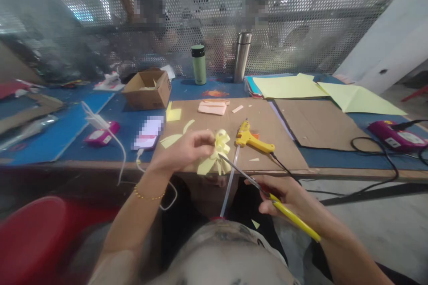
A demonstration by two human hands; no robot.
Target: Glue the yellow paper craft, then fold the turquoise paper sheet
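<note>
My left hand [192, 149] pinches a pale yellow paper flower [222, 142] with curled petals at the top and flat, pointed strips below. In my right hand [290, 196] is a long, thin metal-tipped tool with a yellow handle [294, 220]; its exact kind is unclear. The tip reaches the middle of the flower, partly lost among the petals. Just beyond lies a yellow hot glue gun [256, 139] on the cardboard sheet [274, 160], a clear glue stick [230, 182] jutting from its back towards me. Cut yellow paper strips [172, 140] lie beside my left hand.
Folded pink paper [213, 107], a cardboard box [149, 90], a phone [149, 132], a green tumbler [199, 67] and a steel flask [242, 60] stand or lie on the blue table. Cables run from purple power units [397, 136]. A red stool [36, 236] is at left.
</note>
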